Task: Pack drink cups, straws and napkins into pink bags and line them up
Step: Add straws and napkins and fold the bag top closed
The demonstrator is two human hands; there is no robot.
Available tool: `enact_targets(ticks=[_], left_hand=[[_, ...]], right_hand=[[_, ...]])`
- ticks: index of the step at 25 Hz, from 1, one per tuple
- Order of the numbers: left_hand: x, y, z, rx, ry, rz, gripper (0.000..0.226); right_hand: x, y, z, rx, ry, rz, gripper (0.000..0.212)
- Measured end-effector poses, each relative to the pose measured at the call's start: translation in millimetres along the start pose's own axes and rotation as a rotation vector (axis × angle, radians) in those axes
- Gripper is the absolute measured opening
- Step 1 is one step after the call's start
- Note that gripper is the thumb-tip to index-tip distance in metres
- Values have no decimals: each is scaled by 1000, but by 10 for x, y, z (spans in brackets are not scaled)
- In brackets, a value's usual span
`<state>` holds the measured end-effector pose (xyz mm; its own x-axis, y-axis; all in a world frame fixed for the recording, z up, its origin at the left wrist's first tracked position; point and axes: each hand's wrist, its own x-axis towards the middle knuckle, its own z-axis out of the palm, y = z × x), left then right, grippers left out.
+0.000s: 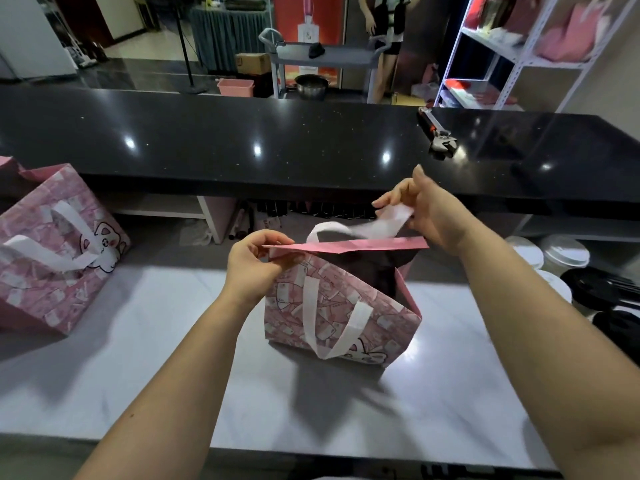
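Observation:
A pink patterned bag [332,317] with white handles stands on the white worktop [173,375] in the middle of the view, its mouth partly open and dark inside. My left hand [252,268] pinches the bag's left top rim. My right hand [429,216] grips the far white handle [388,221] above the bag's right top corner. A second pink bag [59,251] with a cat drawing stands at the left edge. What the bags hold is hidden.
White cups [564,252] and black lids [599,289] sit at the right edge. A raised black counter [277,140] runs behind the bags with an adjustable wrench [438,135] on it. Shelves and a person stand further back.

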<state>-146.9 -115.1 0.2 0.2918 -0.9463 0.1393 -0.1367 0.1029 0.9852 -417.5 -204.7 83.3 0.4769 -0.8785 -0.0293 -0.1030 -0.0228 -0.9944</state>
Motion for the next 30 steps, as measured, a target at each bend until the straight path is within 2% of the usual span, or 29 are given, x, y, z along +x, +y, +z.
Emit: enact_targets(ticks=[2, 4, 5, 7, 11, 13, 15, 17, 21, 24, 27, 30], left_hand=[[-5, -16, 8, -12, 9, -4, 22], [-5, -36, 20, 14, 25, -6, 24], [-6, -44, 27, 25, 29, -2, 24], [-13, -63, 40, 23, 37, 7, 24], [-32, -84, 50, 28, 68, 10, 27], [-35, -95, 49, 10, 81, 9, 29], [-37, -105, 36, -22, 79, -1, 29], [-34, -103, 18, -46, 56, -4, 26], [-6, -68, -20, -98, 25, -29, 19], [7, -70, -47, -82, 18, -24, 26], [-6, -61, -46, -69, 16, -37, 28], [-27, -36, -111, -59, -17, -44, 21]], right_hand=[[-53, 182, -51, 52, 108, -31, 40], [-276, 476, -79, 148, 280, -171, 20], [-453, 644, -88, 240, 323, -226, 18], [-801, 932, -81, 297, 289, -246, 37], [-1030, 1135, -10, -47, -65, -33, 82], [-991, 1126, 61, -138, -110, 14, 90], [-900, 1124, 159, -118, 42, 18, 74], [-773, 1150, 223, -45, 182, -19, 48], [-475, 1166, 227, 199, 250, -91, 25], [-330, 1191, 292, 300, 419, -136, 29], [-291, 1262, 397, 330, 633, -144, 23], [-299, 1278, 396, 298, 701, -213, 34]])
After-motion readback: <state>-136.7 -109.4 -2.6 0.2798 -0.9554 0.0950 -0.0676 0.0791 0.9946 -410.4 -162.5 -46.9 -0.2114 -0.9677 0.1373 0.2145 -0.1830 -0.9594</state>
